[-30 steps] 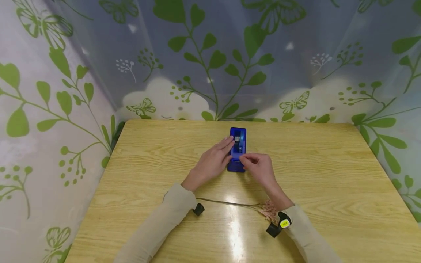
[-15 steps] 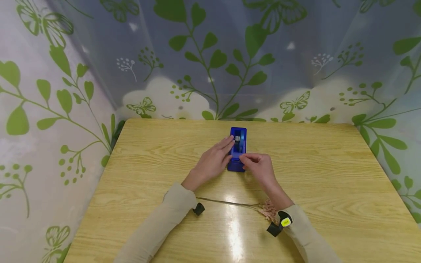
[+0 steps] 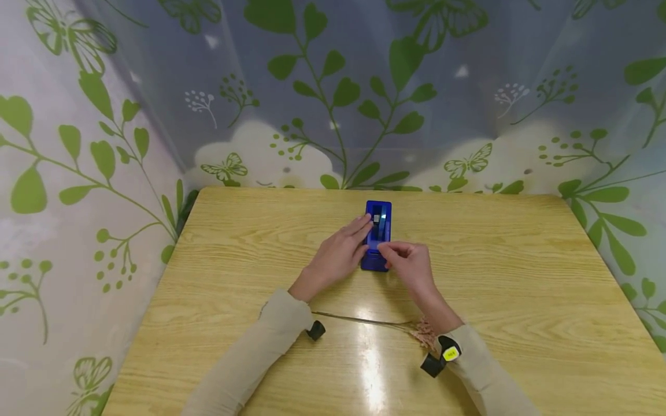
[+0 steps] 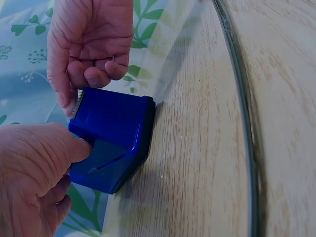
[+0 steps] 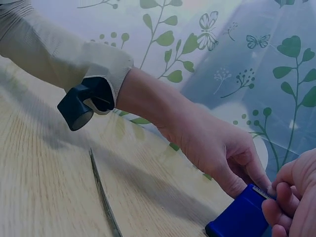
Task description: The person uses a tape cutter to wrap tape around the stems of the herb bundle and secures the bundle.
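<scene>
A curtain (image 3: pixel 224 104) printed with green leaves and butterflies hangs in soft folds behind a wood-grain table (image 3: pixel 520 260). Beige sleeves (image 3: pixel 260 349) reach across a thin-stemmed sprig (image 3: pixel 359 319); only the head view shows its crinkled pink tips. Near the table's far edge, the left hand (image 3: pixel 335 254) holds a blue plastic tape dispenser (image 3: pixel 373 263). The right hand (image 3: pixel 413 268) brings thumb and forefinger together at its near part; whether tape lies between them I cannot tell. The head view alone looks into the dispenser's long dark recess (image 3: pixel 377 232), containing a small pale block (image 3: pixel 376 219). The wrist views alone make out a serrated metal cutter (image 4: pixel 77 104) on the smooth, angular body.
</scene>
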The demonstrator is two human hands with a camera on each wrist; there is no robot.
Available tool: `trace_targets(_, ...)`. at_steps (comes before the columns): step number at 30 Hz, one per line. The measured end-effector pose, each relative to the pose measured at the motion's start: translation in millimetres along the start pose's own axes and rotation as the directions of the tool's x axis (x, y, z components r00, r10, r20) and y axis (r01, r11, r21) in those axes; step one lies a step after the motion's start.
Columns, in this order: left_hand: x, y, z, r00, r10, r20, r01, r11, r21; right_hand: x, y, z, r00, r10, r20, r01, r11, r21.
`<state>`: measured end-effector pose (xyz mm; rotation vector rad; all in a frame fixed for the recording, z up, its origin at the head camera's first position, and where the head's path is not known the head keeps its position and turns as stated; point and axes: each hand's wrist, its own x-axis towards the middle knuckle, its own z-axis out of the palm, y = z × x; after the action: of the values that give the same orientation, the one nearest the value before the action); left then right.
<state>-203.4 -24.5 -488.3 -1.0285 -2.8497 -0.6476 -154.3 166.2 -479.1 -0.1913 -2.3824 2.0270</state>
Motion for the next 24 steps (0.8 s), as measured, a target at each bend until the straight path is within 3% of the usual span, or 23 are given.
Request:
trace_targets(12, -0.2, 2.5, -1.0, 1.000, 0.003, -0.016, -0.003, 1.000, -0.011, -15, 2, 3, 0.991, 0.130, -0.033, -0.126, 0.988, 0.090)
trace_targets(24, 0.3, 0.7, 1.0, 0.999, 0.006, -0.037, -0.006, 1.000, -0.008, -30, 5, 12, 0.991, 0.134, -0.022, -0.129, 0.976, 0.175)
